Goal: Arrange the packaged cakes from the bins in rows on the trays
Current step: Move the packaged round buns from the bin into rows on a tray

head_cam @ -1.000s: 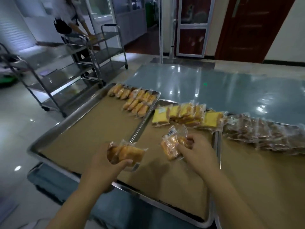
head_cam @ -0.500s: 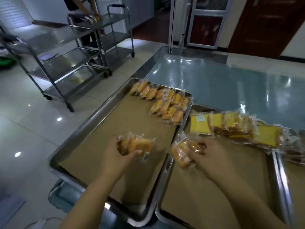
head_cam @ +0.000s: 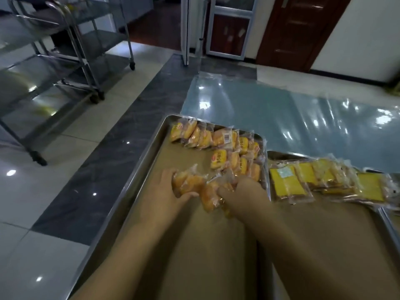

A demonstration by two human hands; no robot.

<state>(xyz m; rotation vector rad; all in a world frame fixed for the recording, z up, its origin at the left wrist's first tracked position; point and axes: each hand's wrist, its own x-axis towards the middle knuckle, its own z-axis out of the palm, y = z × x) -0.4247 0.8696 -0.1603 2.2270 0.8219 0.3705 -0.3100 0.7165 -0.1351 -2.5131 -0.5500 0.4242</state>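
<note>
Over the left metal tray [head_cam: 138, 176], lined with brown paper, my left hand [head_cam: 166, 193] grips a clear-wrapped orange cake [head_cam: 188, 184]. Close beside it my right hand [head_cam: 242, 195] grips another wrapped orange cake [head_cam: 211, 197], low over the paper. The two packs nearly touch. Two rows of the same orange cakes [head_cam: 218, 144] lie at the tray's far end, just beyond my hands. On the middle tray [head_cam: 268, 155] to the right lies a row of yellow sliced cakes [head_cam: 324, 182] in clear wrappers.
A third tray's rim [head_cam: 389, 221] shows at the right edge. The trays sit on a glossy blue-grey table [head_cam: 281, 113]. Steel trolleys [head_cam: 65, 61] stand on the tiled floor to the left. Doors line the far wall.
Both hands have moved forward and left over the left tray, toward the orange rows, and come together. The right hand crossed from the middle tray. The camera view turned left.
</note>
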